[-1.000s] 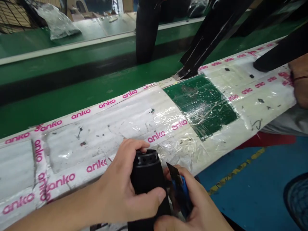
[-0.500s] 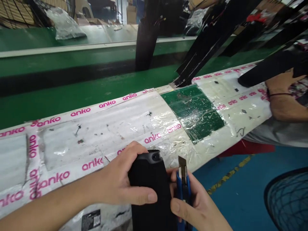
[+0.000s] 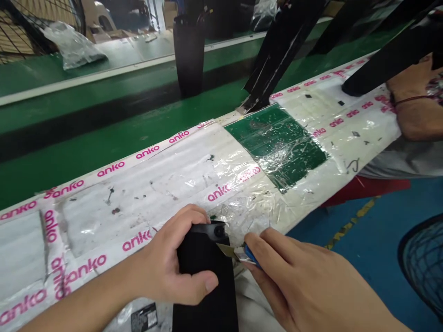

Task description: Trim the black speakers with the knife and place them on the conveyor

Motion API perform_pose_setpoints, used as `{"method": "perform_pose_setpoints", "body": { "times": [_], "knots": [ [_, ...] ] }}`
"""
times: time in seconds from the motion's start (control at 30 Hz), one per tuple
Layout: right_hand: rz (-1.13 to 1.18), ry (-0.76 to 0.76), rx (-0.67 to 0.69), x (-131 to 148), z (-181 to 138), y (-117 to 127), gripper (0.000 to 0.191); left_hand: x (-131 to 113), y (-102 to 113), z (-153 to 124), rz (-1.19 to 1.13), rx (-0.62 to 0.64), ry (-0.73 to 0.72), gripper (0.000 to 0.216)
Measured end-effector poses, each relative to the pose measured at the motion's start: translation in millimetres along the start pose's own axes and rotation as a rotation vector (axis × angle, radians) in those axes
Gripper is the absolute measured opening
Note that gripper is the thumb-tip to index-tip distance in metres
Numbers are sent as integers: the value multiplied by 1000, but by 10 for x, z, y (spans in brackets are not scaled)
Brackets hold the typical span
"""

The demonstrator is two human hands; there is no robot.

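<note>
My left hand (image 3: 173, 263) is wrapped round a long black casing (image 3: 204, 306), its thumb lying across the front face. At the casing's upper end is a smooth plastic cap (image 3: 218, 230) with a dark round hole. In my right hand (image 3: 294, 276) is a blue utility knife (image 3: 251, 254), mostly hidden by the fingers. Its bare blade (image 3: 225, 250) points left, with the tip at the casing's edge just below the cap. Whether the blade touches the surface, I cannot tell.
The white work ledge (image 3: 138, 203) is covered with anko-printed tape and has a green patch (image 3: 280, 147). Beyond runs a green conveyor belt (image 3: 138, 110). Dark column-shaped pieces (image 3: 189, 55) lean across it. At right are another person's arm (image 3: 415, 101) and a black mesh basket (image 3: 424, 263).
My right hand has turned over and swung the knife from pointing upward to pointing left, bringing the blade to the casing's top edge. My left hand keeps its hold.
</note>
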State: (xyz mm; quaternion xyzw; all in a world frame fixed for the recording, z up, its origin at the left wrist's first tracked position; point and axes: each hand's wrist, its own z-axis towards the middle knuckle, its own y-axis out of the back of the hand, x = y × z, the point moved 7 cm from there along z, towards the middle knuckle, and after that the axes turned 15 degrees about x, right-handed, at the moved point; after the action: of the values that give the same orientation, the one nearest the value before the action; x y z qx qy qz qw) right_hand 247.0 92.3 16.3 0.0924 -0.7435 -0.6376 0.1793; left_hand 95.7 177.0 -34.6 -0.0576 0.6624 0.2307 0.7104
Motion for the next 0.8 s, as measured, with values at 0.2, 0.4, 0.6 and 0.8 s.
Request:
{"method": "perform_pose_setpoints", "body": {
  "times": [0.2,0.4,0.6,0.8],
  "knots": [
    [-15,30,62,-25,47,22,26,30,0,-4,-16,0,8,50],
    [23,35,146,-67,12,-45,35,54,5,-28,-15,6,-12,60],
    [37,38,208,-71,34,-89,41,40,16,3,-5,6,-8,55],
    [-4,53,182,-58,10,-75,42,31,10,7,-14,0,-13,55]
  ]
}}
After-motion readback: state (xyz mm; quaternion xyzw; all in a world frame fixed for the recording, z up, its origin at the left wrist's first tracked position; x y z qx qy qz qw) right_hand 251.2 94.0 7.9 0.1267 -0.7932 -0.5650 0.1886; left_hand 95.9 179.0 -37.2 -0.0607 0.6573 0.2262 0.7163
